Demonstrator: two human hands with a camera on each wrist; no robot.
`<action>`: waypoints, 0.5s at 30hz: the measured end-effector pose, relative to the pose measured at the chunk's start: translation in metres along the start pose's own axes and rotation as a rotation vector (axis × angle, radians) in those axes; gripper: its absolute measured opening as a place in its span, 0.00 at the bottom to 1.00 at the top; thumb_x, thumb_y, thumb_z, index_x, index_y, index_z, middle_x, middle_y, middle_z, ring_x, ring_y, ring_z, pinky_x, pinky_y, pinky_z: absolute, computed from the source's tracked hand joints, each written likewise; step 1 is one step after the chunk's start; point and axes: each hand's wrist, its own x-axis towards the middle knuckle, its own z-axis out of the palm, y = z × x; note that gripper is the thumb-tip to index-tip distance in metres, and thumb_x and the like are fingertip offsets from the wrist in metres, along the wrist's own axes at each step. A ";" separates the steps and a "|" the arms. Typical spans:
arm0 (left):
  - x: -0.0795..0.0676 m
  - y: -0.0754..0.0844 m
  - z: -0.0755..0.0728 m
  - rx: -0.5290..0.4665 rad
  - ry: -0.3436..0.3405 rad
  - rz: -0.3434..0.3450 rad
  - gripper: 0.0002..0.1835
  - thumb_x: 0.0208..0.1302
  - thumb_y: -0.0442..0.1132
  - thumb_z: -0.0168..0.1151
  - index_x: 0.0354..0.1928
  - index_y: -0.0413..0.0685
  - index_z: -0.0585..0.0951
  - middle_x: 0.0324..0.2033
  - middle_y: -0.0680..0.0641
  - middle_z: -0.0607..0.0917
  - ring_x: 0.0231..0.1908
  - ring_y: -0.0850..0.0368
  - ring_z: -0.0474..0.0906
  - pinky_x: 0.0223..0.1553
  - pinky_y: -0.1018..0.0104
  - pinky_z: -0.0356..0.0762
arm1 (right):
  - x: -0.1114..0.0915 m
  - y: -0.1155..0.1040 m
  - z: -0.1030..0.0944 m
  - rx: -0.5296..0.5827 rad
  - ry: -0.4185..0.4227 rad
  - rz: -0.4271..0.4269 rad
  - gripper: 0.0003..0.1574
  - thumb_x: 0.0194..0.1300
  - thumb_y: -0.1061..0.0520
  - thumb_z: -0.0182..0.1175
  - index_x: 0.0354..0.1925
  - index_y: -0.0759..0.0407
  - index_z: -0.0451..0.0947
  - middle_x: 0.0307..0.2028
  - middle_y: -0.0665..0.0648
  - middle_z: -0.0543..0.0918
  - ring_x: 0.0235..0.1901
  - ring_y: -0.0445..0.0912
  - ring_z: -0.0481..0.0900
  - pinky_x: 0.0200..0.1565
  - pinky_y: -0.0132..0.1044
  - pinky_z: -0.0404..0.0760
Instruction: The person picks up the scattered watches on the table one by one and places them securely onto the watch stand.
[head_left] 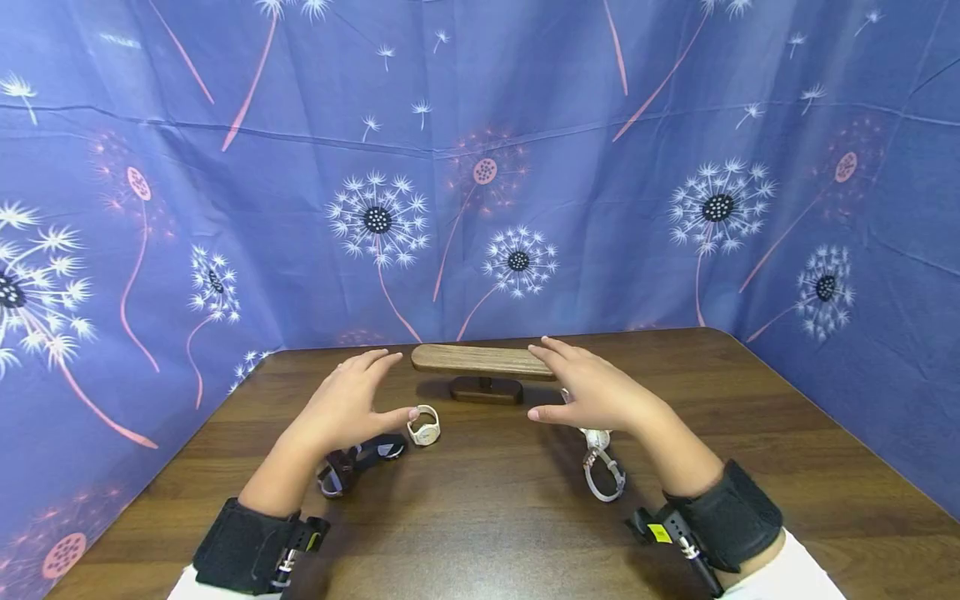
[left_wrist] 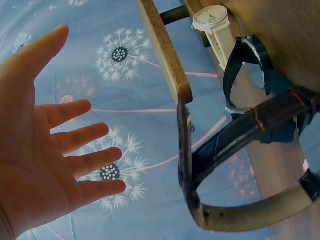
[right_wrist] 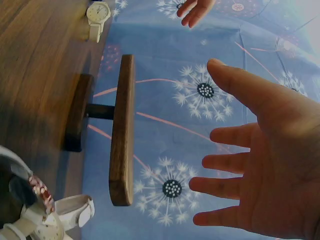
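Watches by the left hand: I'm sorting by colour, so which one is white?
The white watch, nearest the stand. Its strap and case are pale, while the black watch and brown watch have dark straps.

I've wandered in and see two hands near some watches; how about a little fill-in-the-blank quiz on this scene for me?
1. The left hand and right hand hold ____.
2. The dark brown leather strap lies nearer the ____ hand.
3. The wide fabric wrist bands are coloured ____.
4. Behind the T-shaped brown wooden stand hangs a dandelion-printed fabric cloth coloured ____.

Missing words: nothing; left; black; blue.
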 end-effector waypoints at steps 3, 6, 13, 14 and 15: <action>-0.001 -0.002 -0.002 -0.022 0.001 0.000 0.42 0.46 0.65 0.58 0.60 0.47 0.66 0.57 0.43 0.67 0.57 0.43 0.61 0.55 0.47 0.60 | 0.003 -0.004 0.001 -0.002 0.030 -0.024 0.50 0.50 0.32 0.57 0.64 0.56 0.57 0.63 0.61 0.58 0.60 0.57 0.58 0.57 0.54 0.59; -0.003 -0.006 -0.005 -0.056 0.006 0.006 0.39 0.48 0.63 0.59 0.58 0.46 0.68 0.56 0.42 0.68 0.56 0.43 0.62 0.54 0.47 0.62 | 0.008 -0.007 0.004 -0.002 0.086 -0.072 0.44 0.52 0.36 0.58 0.61 0.58 0.63 0.60 0.60 0.64 0.58 0.55 0.62 0.56 0.51 0.62; -0.011 -0.019 -0.011 -0.151 0.002 0.028 0.30 0.51 0.56 0.61 0.51 0.43 0.74 0.49 0.43 0.75 0.51 0.46 0.69 0.51 0.51 0.66 | 0.017 -0.017 0.007 0.030 0.196 -0.147 0.33 0.52 0.43 0.62 0.52 0.59 0.71 0.52 0.56 0.72 0.54 0.49 0.68 0.55 0.44 0.65; -0.012 -0.022 -0.012 -0.157 -0.008 0.029 0.29 0.49 0.55 0.63 0.50 0.44 0.75 0.48 0.45 0.76 0.50 0.47 0.70 0.50 0.51 0.67 | 0.018 -0.018 0.007 0.032 0.201 -0.150 0.33 0.52 0.43 0.62 0.52 0.59 0.71 0.52 0.55 0.72 0.53 0.48 0.68 0.55 0.43 0.66; -0.014 -0.024 -0.014 -0.166 -0.020 0.031 0.29 0.47 0.54 0.65 0.49 0.45 0.76 0.47 0.46 0.77 0.49 0.48 0.71 0.49 0.52 0.68 | 0.019 -0.019 0.007 0.035 0.204 -0.153 0.32 0.52 0.43 0.62 0.51 0.59 0.72 0.51 0.55 0.73 0.53 0.48 0.68 0.55 0.43 0.66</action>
